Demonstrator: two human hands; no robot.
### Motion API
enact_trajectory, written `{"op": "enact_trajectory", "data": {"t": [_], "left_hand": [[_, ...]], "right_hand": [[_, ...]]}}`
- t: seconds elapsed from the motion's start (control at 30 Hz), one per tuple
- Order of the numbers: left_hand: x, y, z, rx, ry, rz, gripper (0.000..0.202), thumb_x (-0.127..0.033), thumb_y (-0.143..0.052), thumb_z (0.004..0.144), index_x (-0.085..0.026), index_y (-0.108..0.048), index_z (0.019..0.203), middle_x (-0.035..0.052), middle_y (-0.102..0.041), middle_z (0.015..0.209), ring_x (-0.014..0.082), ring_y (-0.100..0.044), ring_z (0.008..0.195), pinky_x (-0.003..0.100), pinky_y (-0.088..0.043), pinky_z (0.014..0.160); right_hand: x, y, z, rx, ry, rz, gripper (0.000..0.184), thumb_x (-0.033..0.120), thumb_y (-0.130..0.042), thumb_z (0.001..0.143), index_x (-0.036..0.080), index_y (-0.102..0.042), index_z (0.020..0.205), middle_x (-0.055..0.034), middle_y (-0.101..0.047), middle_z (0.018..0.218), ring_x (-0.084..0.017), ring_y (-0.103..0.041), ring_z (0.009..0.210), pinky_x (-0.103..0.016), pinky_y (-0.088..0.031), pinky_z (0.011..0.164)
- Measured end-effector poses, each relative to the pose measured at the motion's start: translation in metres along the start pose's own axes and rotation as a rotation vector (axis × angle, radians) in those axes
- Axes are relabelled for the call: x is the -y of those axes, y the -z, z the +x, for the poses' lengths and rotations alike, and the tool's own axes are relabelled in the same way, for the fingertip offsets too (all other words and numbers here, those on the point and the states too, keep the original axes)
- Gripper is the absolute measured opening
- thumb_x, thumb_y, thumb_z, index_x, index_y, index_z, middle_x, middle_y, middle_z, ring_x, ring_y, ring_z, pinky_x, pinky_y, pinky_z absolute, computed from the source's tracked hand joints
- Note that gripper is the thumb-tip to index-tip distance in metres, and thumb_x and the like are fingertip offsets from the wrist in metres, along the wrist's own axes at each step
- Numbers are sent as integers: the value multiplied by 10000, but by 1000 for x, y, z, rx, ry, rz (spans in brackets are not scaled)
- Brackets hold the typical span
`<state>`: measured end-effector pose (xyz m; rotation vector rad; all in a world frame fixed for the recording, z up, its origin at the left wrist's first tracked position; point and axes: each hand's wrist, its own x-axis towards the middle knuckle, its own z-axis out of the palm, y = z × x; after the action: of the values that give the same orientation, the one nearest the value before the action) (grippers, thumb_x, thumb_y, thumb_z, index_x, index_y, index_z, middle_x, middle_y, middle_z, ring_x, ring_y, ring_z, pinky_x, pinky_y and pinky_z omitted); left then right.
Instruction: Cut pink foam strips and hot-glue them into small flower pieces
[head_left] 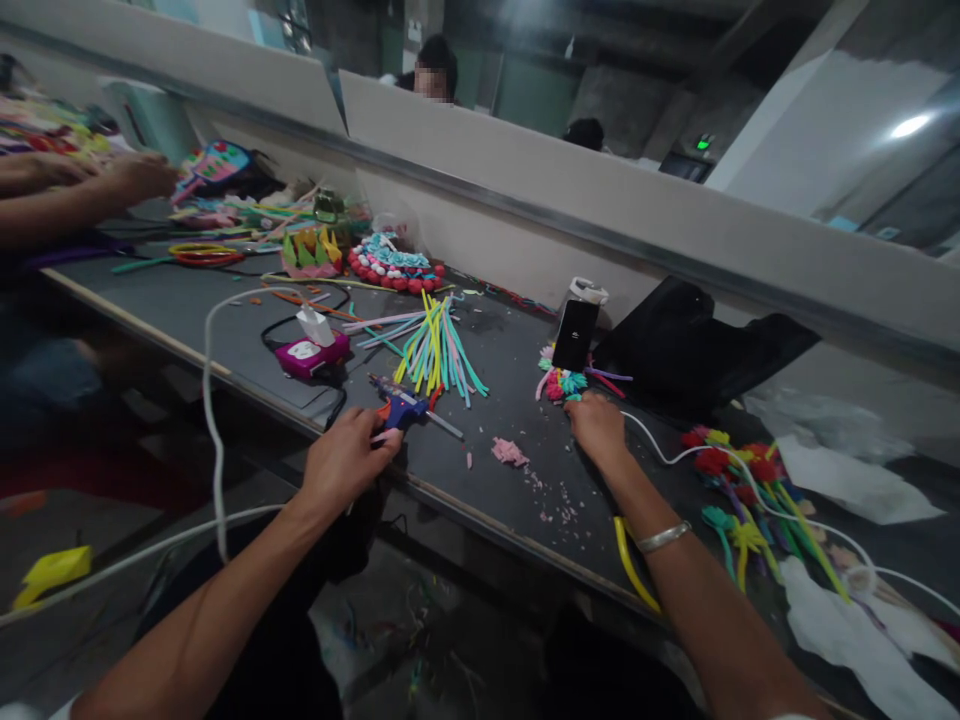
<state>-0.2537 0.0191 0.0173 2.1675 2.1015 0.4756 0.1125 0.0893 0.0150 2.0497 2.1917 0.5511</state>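
Left hand (341, 455) partly hides glue gun (405, 408); co-worker's arm (56, 212) cut off

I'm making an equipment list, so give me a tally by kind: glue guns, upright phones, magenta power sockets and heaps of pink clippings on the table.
Glue gun: 1
Upright phone: 1
Magenta power socket: 1
Heap of pink clippings: 1
Total: 4

Holds the bare left forearm (210, 585) and bare right forearm (709, 590) outstretched, slanting inward from below. Poses the bare left hand (345, 455) back-up, with fingers bent; sets the bare right hand (598, 428) well apart, back-up, with fingertips partly hidden.
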Motion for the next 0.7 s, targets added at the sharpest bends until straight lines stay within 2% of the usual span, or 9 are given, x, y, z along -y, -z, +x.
{"op": "enact_trajectory", "data": {"t": [0.23,0.37,0.47,0.5,0.57,0.7], "left_hand": [[-3,4,-4,-36,9,49,371,-501,-422,877,-201,-610,987,54,-590,974,207,-614,796,265,-336,537],[-14,14,-12,-209,-38,41,370,-488,-481,866,-201,-609,1060,60,-594,1023,200,-613,793,261,-333,524],[-33,18,-16,-309,-190,-115,237,-374,-485,891,-191,-636,901,45,-618,923,164,-599,766,248,-363,572],[-43,19,-16,-308,-256,-196,227,-325,-473,900,-186,-626,805,37,-615,856,150,-590,748,243,-373,597],[-66,20,-17,-222,-418,-364,209,-261,-473,896,-184,-607,756,20,-595,780,135,-570,716,236,-376,609],[-107,17,-16,-25,-531,-606,192,-207,-484,878,-183,-586,717,9,-575,735,128,-543,682,238,-366,609]], "right_hand": [[3,0,-3,-18,69,-14,248,95,-429,895,84,-676,923,-166,-635,931,-236,-574,905,-294,-395,723],[2,4,-6,-72,36,20,234,172,-407,936,109,-628,979,-153,-628,975,-244,-557,952,-297,-389,761],[-3,9,-3,-98,-6,54,278,209,-335,976,129,-587,1063,-126,-634,985,-218,-568,935,-282,-383,767],[-5,10,-1,-98,-12,62,282,217,-327,981,137,-580,1077,-117,-637,988,-209,-572,931,-275,-382,761],[-7,13,4,-89,-4,70,264,226,-352,977,157,-589,1071,-103,-639,1011,-200,-569,950,-260,-382,753],[-1,10,17,-32,75,74,227,185,-424,939,169,-649,959,-92,-653,978,-198,-562,968,-248,-384,753]]}}
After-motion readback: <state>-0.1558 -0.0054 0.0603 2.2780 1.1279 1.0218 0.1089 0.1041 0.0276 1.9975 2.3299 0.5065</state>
